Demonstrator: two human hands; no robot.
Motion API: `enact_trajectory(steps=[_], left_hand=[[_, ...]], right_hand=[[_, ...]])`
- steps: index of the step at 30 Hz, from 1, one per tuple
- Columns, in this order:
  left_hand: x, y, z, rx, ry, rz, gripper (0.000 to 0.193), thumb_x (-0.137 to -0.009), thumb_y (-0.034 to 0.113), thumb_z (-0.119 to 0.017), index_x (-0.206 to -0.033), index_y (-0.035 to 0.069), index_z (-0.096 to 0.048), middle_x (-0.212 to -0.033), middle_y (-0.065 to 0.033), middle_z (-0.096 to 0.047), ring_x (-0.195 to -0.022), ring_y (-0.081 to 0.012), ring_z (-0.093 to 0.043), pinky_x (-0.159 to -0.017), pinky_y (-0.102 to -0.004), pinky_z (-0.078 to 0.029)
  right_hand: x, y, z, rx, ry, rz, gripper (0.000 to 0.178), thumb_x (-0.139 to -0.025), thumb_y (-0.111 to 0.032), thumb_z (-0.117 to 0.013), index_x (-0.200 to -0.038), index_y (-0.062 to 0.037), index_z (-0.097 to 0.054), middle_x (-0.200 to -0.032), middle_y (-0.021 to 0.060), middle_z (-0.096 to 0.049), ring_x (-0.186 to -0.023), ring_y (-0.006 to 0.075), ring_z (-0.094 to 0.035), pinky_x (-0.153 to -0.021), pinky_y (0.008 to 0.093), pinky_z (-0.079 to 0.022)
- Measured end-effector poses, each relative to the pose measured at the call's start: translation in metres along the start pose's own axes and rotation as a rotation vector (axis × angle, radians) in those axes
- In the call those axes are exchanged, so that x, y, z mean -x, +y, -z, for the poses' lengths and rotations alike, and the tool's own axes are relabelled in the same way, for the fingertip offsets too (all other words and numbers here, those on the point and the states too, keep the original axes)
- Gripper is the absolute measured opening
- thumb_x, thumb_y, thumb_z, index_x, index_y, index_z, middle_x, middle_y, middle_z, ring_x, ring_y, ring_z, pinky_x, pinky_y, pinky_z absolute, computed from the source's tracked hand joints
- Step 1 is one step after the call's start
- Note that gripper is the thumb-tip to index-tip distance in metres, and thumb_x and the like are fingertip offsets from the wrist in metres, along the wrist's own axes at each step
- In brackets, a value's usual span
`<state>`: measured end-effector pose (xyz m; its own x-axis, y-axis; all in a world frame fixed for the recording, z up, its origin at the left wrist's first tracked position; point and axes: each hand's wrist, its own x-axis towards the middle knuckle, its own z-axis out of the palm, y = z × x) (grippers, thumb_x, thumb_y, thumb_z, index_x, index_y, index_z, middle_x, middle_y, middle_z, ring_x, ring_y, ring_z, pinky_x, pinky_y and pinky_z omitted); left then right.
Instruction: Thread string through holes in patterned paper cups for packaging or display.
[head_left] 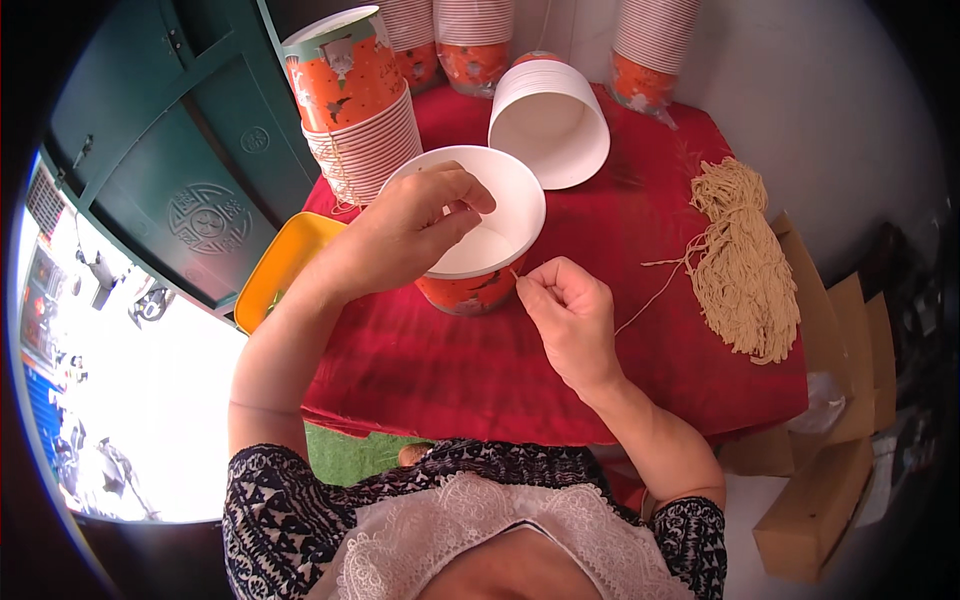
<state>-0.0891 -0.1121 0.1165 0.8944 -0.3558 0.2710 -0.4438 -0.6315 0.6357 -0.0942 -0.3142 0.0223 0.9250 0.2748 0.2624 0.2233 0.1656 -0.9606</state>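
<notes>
An orange-red printed paper bucket [468, 293] with a white inside stands upright on the red cloth in front of me. My left hand [420, 225] is over its opening, fingers curled toward the thumb; anything between them is too small to make out. Beside the bucket's right wall, my right hand [572, 312] pinches a thin string end close to the rim. Off to the right lies a bundle of beige string [745, 265], with a loose strand [650, 303] trailing toward my right hand.
A tall stack of paper buckets [345, 90] stands back left, with string hanging down it. Nested white buckets [555, 125] lie on their side behind. Wrapped stacks [655, 45] line the wall. A yellow tray [285, 262] sits left; cardboard boxes [815, 500] are at the right.
</notes>
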Motion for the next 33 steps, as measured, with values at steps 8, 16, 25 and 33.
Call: enact_trajectory(steps=[8, 16, 25, 33], left_hand=[[0.000, -0.003, 0.001, -0.022, -0.004, -0.024, 0.017, -0.090, 0.003, -0.055, -0.105, 0.002, -0.064, -0.102, -0.0063, -0.061, -0.092, -0.0160, -0.058, -0.080, -0.0289, -0.047], [-0.005, -0.001, 0.000, -0.047, -0.036, -0.050, 0.018, -0.090, 0.003, -0.056, -0.105, 0.001, -0.066, -0.102, -0.0075, -0.063, -0.092, -0.0181, -0.059, -0.081, -0.0309, -0.048], [-0.018, -0.011, -0.001, -0.130, -0.330, -0.159, 0.023, -0.090, 0.007, -0.057, -0.110, -0.001, -0.065, -0.108, -0.0124, -0.063, -0.098, -0.0243, -0.061, -0.085, -0.0335, -0.047], [-0.020, -0.011, -0.012, -0.075, -0.395, -0.051, 0.016, -0.089, 0.011, -0.059, -0.096, -0.001, -0.065, -0.087, -0.0127, -0.066, -0.080, -0.0236, -0.061, -0.074, -0.0337, -0.047]], right_hand=[[-0.001, -0.001, -0.001, -0.003, -0.006, 0.009, 0.017, -0.092, -0.003, -0.060, -0.076, -0.0011, -0.055, -0.061, -0.0067, -0.048, -0.055, -0.0009, -0.039, -0.046, 0.0205, -0.032], [-0.005, 0.003, 0.000, 0.010, 0.007, 0.031, 0.016, -0.091, -0.002, -0.060, -0.076, -0.0005, -0.055, -0.061, -0.0059, -0.050, -0.056, -0.0003, -0.041, -0.048, 0.0209, -0.034], [-0.015, 0.006, -0.005, 0.037, 0.011, 0.076, 0.017, -0.091, -0.002, -0.059, -0.075, 0.0009, -0.055, -0.060, -0.0040, -0.051, -0.057, 0.0005, -0.042, -0.048, 0.0219, -0.035], [-0.015, 0.007, -0.005, -0.007, -0.003, 0.088, 0.015, -0.091, -0.001, -0.058, -0.076, 0.0008, -0.055, -0.062, -0.0038, -0.053, -0.057, 0.0001, -0.043, -0.048, 0.0216, -0.035]])
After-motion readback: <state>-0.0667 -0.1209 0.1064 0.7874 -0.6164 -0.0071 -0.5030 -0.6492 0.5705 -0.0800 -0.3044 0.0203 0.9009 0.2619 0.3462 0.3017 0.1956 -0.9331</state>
